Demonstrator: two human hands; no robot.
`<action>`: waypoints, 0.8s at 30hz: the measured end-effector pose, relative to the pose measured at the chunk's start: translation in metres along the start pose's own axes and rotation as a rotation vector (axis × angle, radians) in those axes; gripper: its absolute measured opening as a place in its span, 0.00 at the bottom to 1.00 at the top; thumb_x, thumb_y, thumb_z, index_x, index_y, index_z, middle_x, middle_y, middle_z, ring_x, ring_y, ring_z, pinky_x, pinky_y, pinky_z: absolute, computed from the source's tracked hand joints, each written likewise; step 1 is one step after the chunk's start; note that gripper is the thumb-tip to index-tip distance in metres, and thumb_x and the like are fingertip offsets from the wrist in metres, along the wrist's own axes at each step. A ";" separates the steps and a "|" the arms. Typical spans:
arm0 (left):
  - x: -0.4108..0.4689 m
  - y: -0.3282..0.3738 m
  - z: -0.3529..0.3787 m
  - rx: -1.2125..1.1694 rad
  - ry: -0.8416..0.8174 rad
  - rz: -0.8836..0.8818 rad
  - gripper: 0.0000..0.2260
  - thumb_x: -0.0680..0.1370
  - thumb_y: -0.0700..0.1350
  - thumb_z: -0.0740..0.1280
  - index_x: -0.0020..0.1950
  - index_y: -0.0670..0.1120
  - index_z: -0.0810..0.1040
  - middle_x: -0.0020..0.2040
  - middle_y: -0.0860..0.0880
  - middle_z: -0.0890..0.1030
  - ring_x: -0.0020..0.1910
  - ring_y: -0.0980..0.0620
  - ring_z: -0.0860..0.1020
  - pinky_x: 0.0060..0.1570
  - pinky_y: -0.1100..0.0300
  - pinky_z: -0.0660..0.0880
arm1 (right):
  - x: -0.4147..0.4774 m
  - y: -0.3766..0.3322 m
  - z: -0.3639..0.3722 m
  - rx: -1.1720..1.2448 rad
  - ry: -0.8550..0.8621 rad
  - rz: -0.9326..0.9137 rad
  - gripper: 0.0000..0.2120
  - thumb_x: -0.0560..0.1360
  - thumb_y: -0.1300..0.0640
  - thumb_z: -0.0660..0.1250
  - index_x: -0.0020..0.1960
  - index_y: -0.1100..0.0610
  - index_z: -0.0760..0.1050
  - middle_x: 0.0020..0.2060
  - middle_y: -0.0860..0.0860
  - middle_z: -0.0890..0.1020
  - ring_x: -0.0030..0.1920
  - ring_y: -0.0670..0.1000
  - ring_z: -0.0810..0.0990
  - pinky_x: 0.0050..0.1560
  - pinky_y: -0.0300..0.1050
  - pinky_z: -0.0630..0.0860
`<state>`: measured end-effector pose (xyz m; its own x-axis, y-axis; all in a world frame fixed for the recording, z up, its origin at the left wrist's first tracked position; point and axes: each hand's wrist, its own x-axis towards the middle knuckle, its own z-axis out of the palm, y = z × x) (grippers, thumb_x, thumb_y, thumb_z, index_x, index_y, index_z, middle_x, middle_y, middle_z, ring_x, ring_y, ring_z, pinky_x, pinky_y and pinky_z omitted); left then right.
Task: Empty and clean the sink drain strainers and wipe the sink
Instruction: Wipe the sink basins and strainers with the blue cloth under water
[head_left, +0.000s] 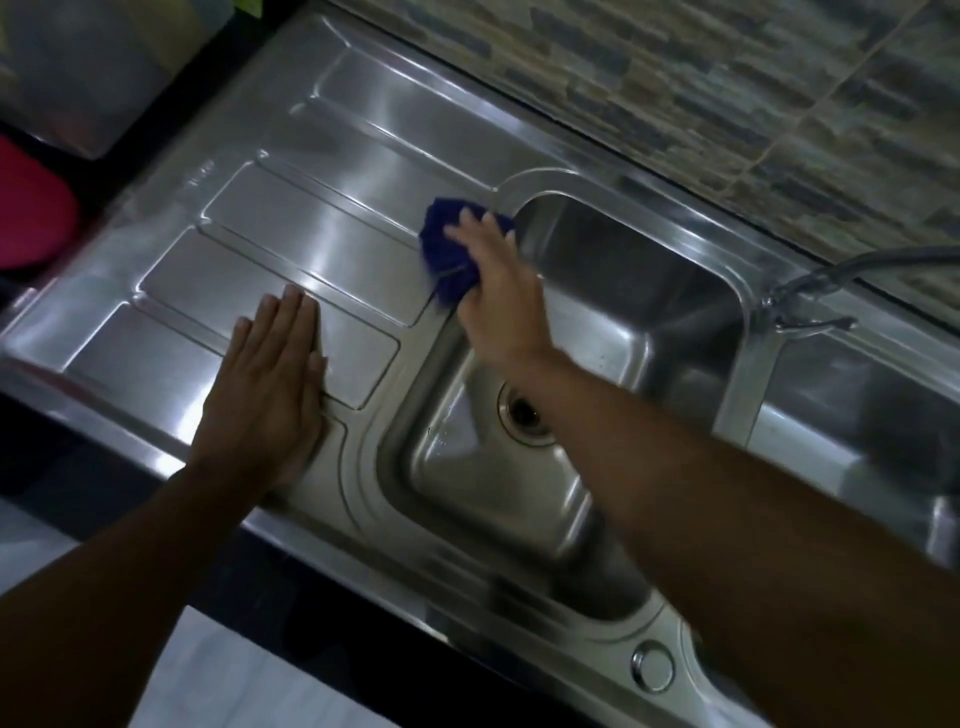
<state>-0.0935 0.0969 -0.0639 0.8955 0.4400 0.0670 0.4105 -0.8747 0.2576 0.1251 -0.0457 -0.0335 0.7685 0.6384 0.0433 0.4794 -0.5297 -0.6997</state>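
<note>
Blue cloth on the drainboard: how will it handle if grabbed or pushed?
Likely floppy: the blue cloth bunches under the right hand. Probably light, given its wispy edges. Should slide easily on the glossy steel drainboard.

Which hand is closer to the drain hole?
Right. The right hand holds a cloth just beyond the drain; the left hand lies flat on the drainboard, farther left.

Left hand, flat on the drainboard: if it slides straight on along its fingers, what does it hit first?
Probably nothing until the stone-patterned tiled wall behind. The left hand would run over the bare ribbed stainless steel drainboard, passing left of the blue cloth that the right hand holds.
</note>
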 end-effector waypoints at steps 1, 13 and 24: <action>0.000 0.000 0.000 0.006 0.007 0.001 0.24 0.86 0.52 0.45 0.82 0.47 0.51 0.82 0.46 0.52 0.81 0.53 0.45 0.79 0.60 0.39 | 0.017 0.005 -0.006 0.008 -0.023 0.039 0.28 0.75 0.69 0.67 0.73 0.54 0.71 0.77 0.57 0.66 0.78 0.63 0.61 0.76 0.62 0.63; 0.003 0.004 -0.011 -0.054 -0.033 0.026 0.26 0.86 0.51 0.43 0.81 0.41 0.55 0.81 0.40 0.55 0.81 0.45 0.50 0.79 0.49 0.46 | -0.106 -0.013 0.007 0.171 -0.285 -0.222 0.27 0.70 0.76 0.67 0.67 0.62 0.76 0.73 0.58 0.73 0.77 0.59 0.65 0.77 0.60 0.62; -0.018 0.018 -0.009 -0.057 -0.111 -0.015 0.26 0.84 0.50 0.46 0.81 0.41 0.53 0.81 0.40 0.54 0.81 0.40 0.51 0.78 0.44 0.48 | -0.242 0.005 -0.045 0.151 -0.519 -0.292 0.21 0.72 0.71 0.66 0.64 0.64 0.79 0.68 0.56 0.78 0.75 0.54 0.70 0.77 0.55 0.64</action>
<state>-0.1042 0.0750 -0.0518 0.9040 0.4253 -0.0434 0.4166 -0.8536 0.3128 -0.0399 -0.2282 -0.0149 0.2896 0.9539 -0.0784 0.5442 -0.2315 -0.8063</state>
